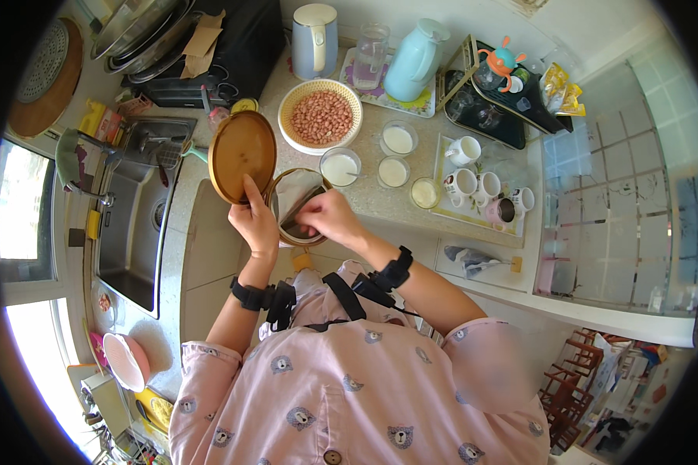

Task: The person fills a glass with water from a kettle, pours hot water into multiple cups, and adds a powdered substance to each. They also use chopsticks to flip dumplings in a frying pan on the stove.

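My left hand point(254, 224) grips a round brown plastic lid point(243, 154), thumb on its inner face, tilted up at the left of an open canister point(279, 228). A partly peeled silvery foil seal point(295, 192) covers the far left of the canister's mouth. My right hand point(328, 218) is at the mouth beside the foil, fingers bent and a little blurred; whether they hold anything is hidden. Just beyond stands a glass bowl of white liquid point(341, 167) with a utensil in it. Three smaller glass cups, including a near one point(425, 193), hold pale contents.
Behind the bowl, a cream colander point(352, 96) holds peanuts. An electric kettle point(314, 46), a glass jug point(370, 61) and a light-blue flask point(414, 64) line the wall. Several mugs point(461, 183) stand on a tray at right. A steel sink point(129, 232) lies left.
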A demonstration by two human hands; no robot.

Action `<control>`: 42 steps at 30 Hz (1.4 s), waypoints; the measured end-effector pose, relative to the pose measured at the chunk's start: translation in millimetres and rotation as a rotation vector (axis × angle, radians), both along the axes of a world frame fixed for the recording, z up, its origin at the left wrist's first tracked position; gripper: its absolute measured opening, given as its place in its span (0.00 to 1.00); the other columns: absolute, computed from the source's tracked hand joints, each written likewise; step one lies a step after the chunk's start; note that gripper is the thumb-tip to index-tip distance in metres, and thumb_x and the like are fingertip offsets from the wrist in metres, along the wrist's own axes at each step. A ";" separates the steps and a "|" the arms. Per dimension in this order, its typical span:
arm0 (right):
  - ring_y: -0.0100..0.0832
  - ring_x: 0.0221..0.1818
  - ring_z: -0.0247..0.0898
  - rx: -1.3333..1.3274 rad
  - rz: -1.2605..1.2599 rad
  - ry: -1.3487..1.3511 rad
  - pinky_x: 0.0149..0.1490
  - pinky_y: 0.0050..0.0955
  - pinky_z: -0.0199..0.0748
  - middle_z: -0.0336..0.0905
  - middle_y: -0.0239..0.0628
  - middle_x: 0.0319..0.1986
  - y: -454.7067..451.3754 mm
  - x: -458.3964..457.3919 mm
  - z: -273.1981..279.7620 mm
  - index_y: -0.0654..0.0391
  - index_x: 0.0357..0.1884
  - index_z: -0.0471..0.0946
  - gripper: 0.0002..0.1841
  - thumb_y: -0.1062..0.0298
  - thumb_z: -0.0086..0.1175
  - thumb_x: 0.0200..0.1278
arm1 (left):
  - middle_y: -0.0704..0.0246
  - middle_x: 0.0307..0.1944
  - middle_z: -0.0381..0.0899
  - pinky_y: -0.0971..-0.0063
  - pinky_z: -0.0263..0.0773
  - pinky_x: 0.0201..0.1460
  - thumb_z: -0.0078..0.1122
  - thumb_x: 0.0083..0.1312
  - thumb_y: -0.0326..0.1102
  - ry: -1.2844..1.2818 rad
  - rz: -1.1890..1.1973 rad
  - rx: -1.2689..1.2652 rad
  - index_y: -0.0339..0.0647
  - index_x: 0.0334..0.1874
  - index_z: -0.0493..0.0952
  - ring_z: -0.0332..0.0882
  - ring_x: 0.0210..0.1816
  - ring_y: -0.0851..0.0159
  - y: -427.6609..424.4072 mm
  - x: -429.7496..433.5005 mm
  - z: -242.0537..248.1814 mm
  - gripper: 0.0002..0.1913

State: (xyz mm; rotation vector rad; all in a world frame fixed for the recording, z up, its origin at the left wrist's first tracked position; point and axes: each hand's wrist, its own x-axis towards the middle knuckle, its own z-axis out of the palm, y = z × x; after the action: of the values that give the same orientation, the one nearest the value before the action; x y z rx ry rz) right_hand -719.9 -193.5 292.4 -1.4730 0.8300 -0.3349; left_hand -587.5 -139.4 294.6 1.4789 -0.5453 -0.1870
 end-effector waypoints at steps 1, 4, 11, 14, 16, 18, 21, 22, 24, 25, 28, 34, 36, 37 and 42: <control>0.23 0.19 0.74 0.125 -0.109 -0.059 0.24 0.22 0.70 0.80 0.39 0.21 1.2 -5.8 4.5 0.65 0.25 0.82 0.05 0.74 0.58 0.53 | 0.71 0.26 0.80 0.82 0.68 0.28 0.51 0.73 0.38 0.034 -0.007 -0.033 0.22 0.37 0.78 0.71 0.27 0.79 -1.5 0.9 -0.2 0.19; 0.21 0.18 0.71 0.392 -0.361 -0.164 0.22 0.17 0.66 0.79 0.36 0.20 0.3 -27.9 14.9 0.65 0.26 0.80 0.07 0.71 0.59 0.55 | 0.70 0.30 0.82 0.82 0.71 0.32 0.51 0.73 0.38 0.122 -0.017 -0.080 0.22 0.39 0.77 0.74 0.30 0.77 -4.0 1.3 1.1 0.19; 0.21 0.17 0.71 0.485 -0.663 -0.230 0.22 0.17 0.67 0.79 0.38 0.20 -0.6 -73.8 14.2 0.64 0.25 0.79 0.06 0.71 0.60 0.53 | 0.69 0.30 0.82 0.82 0.72 0.32 0.51 0.73 0.40 0.122 -0.036 -0.102 0.21 0.39 0.78 0.75 0.30 0.77 -15.4 -10.7 4.7 0.20; 0.21 0.17 0.70 0.492 -0.680 -0.278 0.23 0.17 0.67 0.79 0.37 0.20 2.9 -87.2 16.2 0.64 0.26 0.79 0.06 0.71 0.60 0.52 | 0.70 0.27 0.80 0.82 0.70 0.30 0.51 0.72 0.40 0.094 -0.029 -0.099 0.22 0.36 0.78 0.72 0.27 0.78 -21.3 -20.0 5.8 0.21; 0.21 0.17 0.70 0.503 -0.696 -0.298 0.23 0.17 0.66 0.79 0.37 0.20 5.6 -94.9 20.4 0.64 0.27 0.79 0.07 0.70 0.61 0.53 | 0.72 0.23 0.77 0.81 0.68 0.27 0.52 0.72 0.40 0.063 -0.014 -0.085 0.22 0.33 0.77 0.69 0.25 0.78 -24.1 -24.8 7.0 0.21; 0.21 0.18 0.69 0.524 -0.728 -0.314 0.24 0.17 0.66 0.79 0.36 0.21 9.5 -104.8 25.7 0.64 0.27 0.79 0.07 0.70 0.61 0.53 | 0.75 0.20 0.74 0.81 0.65 0.25 0.52 0.72 0.41 0.022 -0.005 -0.052 0.23 0.29 0.77 0.66 0.23 0.79 -25.9 -27.3 8.2 0.22; 0.20 0.18 0.69 0.544 -0.809 -0.404 0.24 0.17 0.65 0.78 0.35 0.21 12.2 -128.4 32.7 0.63 0.27 0.79 0.06 0.70 0.61 0.54 | 0.77 0.16 0.70 0.77 0.56 0.20 0.52 0.72 0.42 0.015 0.019 -0.036 0.22 0.25 0.75 0.60 0.20 0.80 -26.7 -29.8 8.4 0.24; 0.20 0.18 0.68 0.524 -0.851 -0.433 0.24 0.17 0.64 0.78 0.35 0.21 11.8 -139.3 33.8 0.62 0.27 0.79 0.06 0.70 0.61 0.54 | 0.76 0.16 0.70 0.77 0.56 0.20 0.53 0.72 0.42 0.013 0.028 -0.057 0.21 0.27 0.76 0.60 0.20 0.80 -28.7 -30.1 7.7 0.24; 0.20 0.18 0.68 0.458 -0.936 -0.487 0.24 0.17 0.64 0.78 0.34 0.21 10.1 -164.6 32.7 0.61 0.28 0.79 0.05 0.71 0.61 0.56 | 0.70 0.22 0.79 0.79 0.66 0.26 0.52 0.72 0.42 -0.002 0.020 -0.018 0.18 0.33 0.78 0.69 0.24 0.78 -25.0 -26.2 7.4 0.24; 0.20 0.18 0.68 0.418 -1.001 -0.483 0.24 0.17 0.64 0.78 0.34 0.21 8.2 -177.2 29.7 0.61 0.28 0.79 0.05 0.71 0.61 0.56 | 0.67 0.25 0.81 0.80 0.69 0.28 0.52 0.72 0.42 -0.011 0.024 -0.048 0.18 0.35 0.77 0.72 0.26 0.77 -24.9 -25.2 6.2 0.24; 0.19 0.19 0.68 0.284 -1.168 -0.436 0.24 0.17 0.64 0.78 0.34 0.21 -2.5 -210.0 9.2 0.62 0.28 0.79 0.05 0.72 0.60 0.57 | 0.66 0.23 0.82 0.79 0.68 0.27 0.53 0.72 0.43 -0.018 0.047 -0.006 0.17 0.33 0.78 0.72 0.24 0.77 -21.1 -16.2 2.6 0.25; 0.20 0.21 0.71 0.016 -1.271 -0.194 0.28 0.17 0.68 0.80 0.35 0.23 -18.3 -235.6 -58.8 0.64 0.30 0.80 0.06 0.72 0.61 0.58 | 0.63 0.19 0.80 0.75 0.66 0.23 0.53 0.71 0.44 -0.101 0.117 0.165 0.18 0.30 0.78 0.69 0.21 0.77 -3.5 11.5 -7.7 0.26; 0.21 0.22 0.73 -0.063 -1.265 -0.149 0.29 0.17 0.70 0.81 0.36 0.24 -20.6 -233.0 -79.0 0.66 0.31 0.81 0.07 0.72 0.61 0.59 | 0.61 0.19 0.80 0.74 0.67 0.24 0.53 0.71 0.45 -0.117 0.151 0.236 0.18 0.30 0.78 0.69 0.21 0.75 1.4 19.7 -11.3 0.26; 0.21 0.22 0.73 -0.129 -1.240 -0.104 0.29 0.18 0.71 0.81 0.36 0.24 -20.6 -230.9 -87.0 0.66 0.31 0.81 0.06 0.72 0.61 0.58 | 0.64 0.16 0.76 0.74 0.63 0.22 0.53 0.71 0.46 -0.149 0.146 0.156 0.19 0.26 0.76 0.66 0.19 0.76 2.7 22.4 -13.4 0.28; 0.29 0.23 0.76 -0.784 -1.003 0.301 0.30 0.25 0.74 0.81 0.38 0.24 -18.1 -223.8 -106.4 0.63 0.33 0.82 0.04 0.75 0.61 0.54 | 0.69 0.10 0.69 0.71 0.57 0.18 0.54 0.70 0.50 -0.193 0.213 0.092 0.21 0.16 0.71 0.58 0.16 0.76 5.6 27.9 -17.3 0.33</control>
State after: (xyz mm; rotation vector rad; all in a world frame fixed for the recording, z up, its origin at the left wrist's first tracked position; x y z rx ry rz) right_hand -943.7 -211.6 186.0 -1.7212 1.7995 -1.3235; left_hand -559.7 -133.8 277.3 1.6434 -0.5354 0.1001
